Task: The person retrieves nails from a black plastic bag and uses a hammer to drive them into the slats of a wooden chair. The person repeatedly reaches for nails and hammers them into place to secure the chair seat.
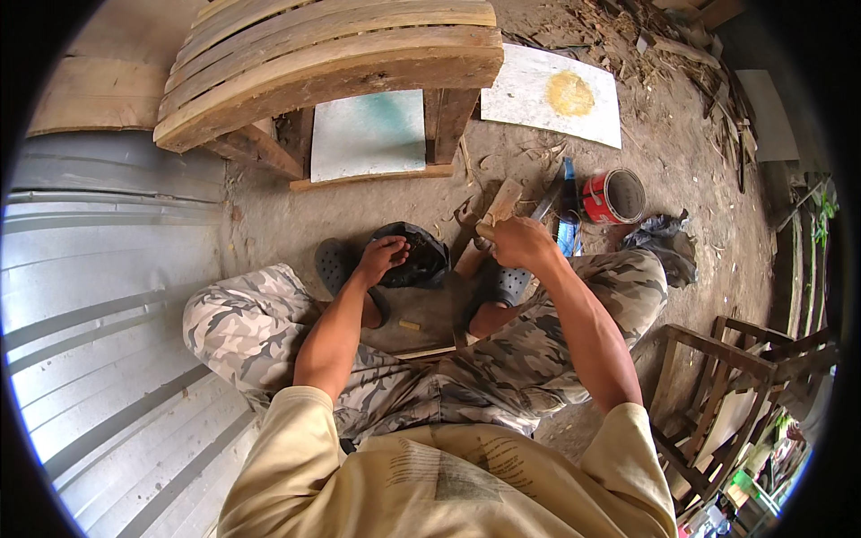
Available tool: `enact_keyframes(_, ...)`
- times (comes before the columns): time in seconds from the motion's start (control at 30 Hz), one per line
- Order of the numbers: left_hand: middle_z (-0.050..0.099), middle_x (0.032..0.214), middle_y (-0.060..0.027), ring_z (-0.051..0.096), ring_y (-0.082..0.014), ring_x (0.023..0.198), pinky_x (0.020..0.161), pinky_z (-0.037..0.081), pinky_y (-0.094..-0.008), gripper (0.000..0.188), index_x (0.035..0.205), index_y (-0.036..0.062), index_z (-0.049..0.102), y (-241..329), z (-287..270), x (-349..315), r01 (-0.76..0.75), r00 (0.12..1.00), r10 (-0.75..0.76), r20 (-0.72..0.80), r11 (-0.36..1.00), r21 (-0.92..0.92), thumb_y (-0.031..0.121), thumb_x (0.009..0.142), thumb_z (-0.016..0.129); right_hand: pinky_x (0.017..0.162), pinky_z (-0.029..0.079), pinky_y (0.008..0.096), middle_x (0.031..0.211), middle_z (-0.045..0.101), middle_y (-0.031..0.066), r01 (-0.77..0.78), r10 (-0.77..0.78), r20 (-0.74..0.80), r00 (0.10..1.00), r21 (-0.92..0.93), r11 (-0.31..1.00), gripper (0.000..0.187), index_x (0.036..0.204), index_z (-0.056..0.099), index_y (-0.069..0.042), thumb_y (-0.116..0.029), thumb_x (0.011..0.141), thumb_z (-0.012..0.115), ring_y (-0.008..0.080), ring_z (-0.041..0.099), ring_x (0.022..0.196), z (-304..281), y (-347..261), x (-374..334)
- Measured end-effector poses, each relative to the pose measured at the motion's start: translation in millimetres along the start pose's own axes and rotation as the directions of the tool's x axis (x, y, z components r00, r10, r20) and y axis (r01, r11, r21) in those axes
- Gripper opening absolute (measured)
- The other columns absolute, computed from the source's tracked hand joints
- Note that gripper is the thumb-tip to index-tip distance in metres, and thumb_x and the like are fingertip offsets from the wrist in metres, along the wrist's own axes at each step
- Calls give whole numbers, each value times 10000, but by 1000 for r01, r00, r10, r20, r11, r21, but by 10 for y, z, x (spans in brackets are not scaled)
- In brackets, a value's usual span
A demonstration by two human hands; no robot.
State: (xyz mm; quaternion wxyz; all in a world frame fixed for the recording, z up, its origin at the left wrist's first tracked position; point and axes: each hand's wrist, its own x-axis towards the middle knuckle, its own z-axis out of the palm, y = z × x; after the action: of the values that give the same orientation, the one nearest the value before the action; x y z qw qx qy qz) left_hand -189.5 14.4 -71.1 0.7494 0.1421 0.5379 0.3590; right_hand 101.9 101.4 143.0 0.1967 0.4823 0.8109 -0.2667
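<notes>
Over the rim of a black bowl-shaped container (425,260), my left hand (384,258) is closed with its fingers curled. Whether anything small is between them I cannot make out. My right hand (522,242) is wrapped round a pale wooden handle (485,231), whose end sticks out at its left side. What the handle belongs to is mostly hidden. Just beside that hand, a narrow piece of wood (500,203) slants between my feet. A small yellowish block (410,325) lies on the ground between my dark clogs (512,285).
A slatted wooden bench (332,67) stands ahead on the left, with a white board (367,148) under it. Another stained white board (592,99) lies beyond. To the right are a red can (613,196), black plastic (664,244) and a wooden frame (717,394). Metal sheeting (117,269) lines the left.
</notes>
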Motion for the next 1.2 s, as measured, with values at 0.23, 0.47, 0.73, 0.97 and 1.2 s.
enact_keyframes(0.23,669,878,-38,639,-133,753,697,567,-306,210,995,42,636,-173,14,-16,27,989,10,-146,969,247,242,939,665,754,557,423,974,720,138,1,8,73,997,-129,992,413,1119,694,-181,-113,719,622,315,692,965,14,21,-14)
enact_keyframes(0.47,681,857,-78,655,-146,718,694,587,-315,233,948,-8,622,-234,223,-92,80,995,-60,-83,960,269,211,917,694,756,563,406,942,723,173,-57,63,73,995,-77,995,278,941,745,-72,-113,686,642,318,699,957,-34,-4,9)
enact_keyframes(0.73,682,817,-99,664,-153,682,624,590,-295,164,843,6,607,-296,255,-51,144,979,-98,-181,954,264,94,846,745,731,562,422,967,716,169,-42,52,111,992,-88,995,342,1067,687,-129,-135,729,635,316,699,947,-226,-120,-86)
enact_keyframes(0.97,685,797,-111,662,-150,681,622,574,-268,231,883,-44,633,-15,390,-277,39,979,34,-200,936,350,86,787,797,630,547,417,715,675,166,-147,133,66,989,312,939,295,1041,644,-75,-275,823,649,300,709,707,-644,-39,-292)
enact_keyframes(1.2,716,807,-57,660,-116,666,608,532,-277,202,1006,19,729,1293,755,-1141,-51,978,200,-62,512,858,174,878,712,506,483,362,600,627,127,-10,519,-414,748,774,633,405,878,619,55,-344,878,687,206,637,509,-934,459,-113)
